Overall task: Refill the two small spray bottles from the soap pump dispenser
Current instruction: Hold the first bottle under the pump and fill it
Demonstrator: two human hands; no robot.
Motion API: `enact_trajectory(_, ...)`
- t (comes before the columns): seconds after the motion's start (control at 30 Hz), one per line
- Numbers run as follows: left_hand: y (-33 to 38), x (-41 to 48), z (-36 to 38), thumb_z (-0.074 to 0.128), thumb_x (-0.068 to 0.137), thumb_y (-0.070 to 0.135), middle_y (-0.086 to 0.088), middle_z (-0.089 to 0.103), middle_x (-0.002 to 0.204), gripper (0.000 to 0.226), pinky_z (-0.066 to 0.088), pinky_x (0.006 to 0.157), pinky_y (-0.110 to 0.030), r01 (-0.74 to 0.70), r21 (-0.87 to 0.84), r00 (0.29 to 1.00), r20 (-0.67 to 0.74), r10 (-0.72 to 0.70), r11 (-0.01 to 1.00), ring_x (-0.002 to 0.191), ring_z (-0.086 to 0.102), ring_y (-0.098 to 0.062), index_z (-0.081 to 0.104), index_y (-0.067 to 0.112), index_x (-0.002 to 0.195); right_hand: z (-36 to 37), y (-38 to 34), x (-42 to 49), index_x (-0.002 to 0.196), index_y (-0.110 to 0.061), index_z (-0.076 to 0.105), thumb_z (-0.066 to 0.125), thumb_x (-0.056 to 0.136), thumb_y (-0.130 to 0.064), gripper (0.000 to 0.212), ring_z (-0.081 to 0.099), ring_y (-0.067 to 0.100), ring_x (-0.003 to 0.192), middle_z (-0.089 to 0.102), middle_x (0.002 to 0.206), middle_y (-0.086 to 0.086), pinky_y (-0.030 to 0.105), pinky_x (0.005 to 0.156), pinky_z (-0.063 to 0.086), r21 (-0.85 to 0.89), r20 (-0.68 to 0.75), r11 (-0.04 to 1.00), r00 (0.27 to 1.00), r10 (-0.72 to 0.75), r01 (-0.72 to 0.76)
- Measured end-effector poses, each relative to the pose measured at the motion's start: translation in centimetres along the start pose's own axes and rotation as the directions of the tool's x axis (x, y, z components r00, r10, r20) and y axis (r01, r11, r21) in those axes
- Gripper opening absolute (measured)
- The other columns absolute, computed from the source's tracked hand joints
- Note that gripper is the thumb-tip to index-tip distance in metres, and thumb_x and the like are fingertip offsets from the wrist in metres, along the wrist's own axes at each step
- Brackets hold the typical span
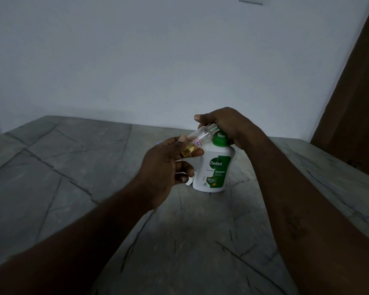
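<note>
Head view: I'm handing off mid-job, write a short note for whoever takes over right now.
Left hand holds the small spray bottle tilted, open neck up at the pump spout.
Right hand grips the pump head of the soap pump dispenser, upright on the table.
Done: cap off, a little yellowish liquid in the bottle's bottom.
Left: finish filling, recap, then the second bottle, not in view.
Small white piece at the dispenser's base; cannot tell what.
</note>
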State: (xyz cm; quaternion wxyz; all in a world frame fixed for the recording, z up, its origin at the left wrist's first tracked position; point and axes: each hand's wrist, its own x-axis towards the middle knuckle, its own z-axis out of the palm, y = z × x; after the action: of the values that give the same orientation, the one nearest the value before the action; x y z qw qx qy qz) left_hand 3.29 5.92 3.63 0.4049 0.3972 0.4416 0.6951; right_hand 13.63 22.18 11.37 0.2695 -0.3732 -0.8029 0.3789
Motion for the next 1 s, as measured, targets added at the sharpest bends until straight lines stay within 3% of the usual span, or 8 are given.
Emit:
enact_trajectory(0.27,0.02,-0.04,-0.04,0.047,0.103,0.034,-0.013,0.075,0.111,0.036,0.037,0.059,-0.030,-0.006,0.024,1.000,0.008,0.006,1.000,0.059,0.053,-0.022,0.064,0.011,0.125,-0.06,0.03,-0.09,0.079,-0.019,0.077,0.067,0.090,-0.059,0.043,0.064,0.024,0.088,0.071,0.102,0.006,0.036,0.076,0.051,-0.054,-0.039,0.997,0.998,-0.056,0.053)
enact_trajectory(0.43,0.36,0.04,-0.11,0.046,0.104,0.034,-0.009,0.076,0.110,0.034,0.038,0.058,-0.031,-0.033,0.051,0.999,0.004,0.033,0.998,0.059,0.054,-0.020,0.064,0.014,0.125,-0.44,-0.68,-0.24,0.085,-0.015,0.078,0.068,0.089,-0.059,0.046,0.061,0.018,0.072,0.072,0.090,0.003,0.030,0.065,0.047,-0.042,-0.076,0.996,0.994,-0.081,0.078)
enact_trajectory(0.63,0.28,-0.03,0.12,0.046,0.104,0.033,-0.010,0.076,0.110,0.033,0.037,0.057,-0.030,-0.024,0.044,1.000,0.009,0.023,0.999,0.059,0.053,-0.021,0.064,0.013,0.123,-0.38,-0.41,-0.10,0.081,-0.017,0.078,0.071,0.088,-0.053,0.037,0.062,0.021,0.078,0.072,0.088,0.002,0.036,0.075,0.050,0.004,-0.029,0.999,0.999,-0.032,0.033)
enact_trajectory(0.8,0.20,0.02,-0.08,0.046,0.104,0.032,-0.011,0.076,0.110,0.034,0.038,0.056,-0.028,-0.027,0.047,1.000,-0.006,0.028,0.999,0.059,0.054,-0.020,0.063,0.012,0.126,-0.02,0.06,0.19,0.098,-0.012,0.077,0.075,0.085,-0.052,0.042,0.065,0.024,0.085,0.073,0.096,0.006,0.039,0.082,0.052,0.009,-0.010,1.000,1.000,0.027,-0.027)
enact_trajectory(0.9,0.17,-0.02,-0.15,0.047,0.104,0.033,-0.010,0.076,0.110,0.034,0.039,0.056,-0.029,-0.034,0.057,0.999,-0.005,0.034,0.998,0.059,0.054,-0.019,0.063,0.012,0.127,0.00,0.03,0.11,0.100,-0.012,0.077,0.072,0.088,-0.053,0.043,0.065,0.023,0.085,0.073,0.094,0.003,0.037,0.080,0.052,0.000,-0.023,1.000,1.000,0.007,-0.007)
enact_trajectory(1.0,0.14,-0.02,-0.14,0.047,0.104,0.033,-0.010,0.076,0.110,0.034,0.039,0.057,-0.029,-0.027,0.056,1.000,-0.008,0.027,0.998,0.060,0.054,-0.020,0.063,0.013,0.127,-0.08,-0.13,-0.09,0.092,-0.015,0.078,0.071,0.089,-0.053,0.039,0.063,0.016,0.077,0.071,0.079,-0.007,0.030,0.069,0.048,-0.017,-0.038,1.000,0.999,-0.020,0.019)
